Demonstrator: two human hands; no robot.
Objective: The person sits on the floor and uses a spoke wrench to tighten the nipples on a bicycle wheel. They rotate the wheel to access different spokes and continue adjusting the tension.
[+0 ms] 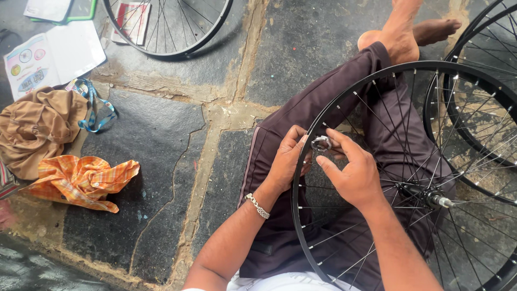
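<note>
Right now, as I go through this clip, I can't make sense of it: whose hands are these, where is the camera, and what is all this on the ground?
The single view comes from a camera worn on a person's head, looking down at their own lap. They sit on a stone floor with a black bicycle wheel resting across their legs. The left hand and right hand meet at the rim and pinch a small round metal tool there; exactly which fingers grip it is hard to tell. A second wheel lies behind on the right, a third wheel at the top. To the left lie a brown cloth, an orange checked cloth and an open booklet.
</note>
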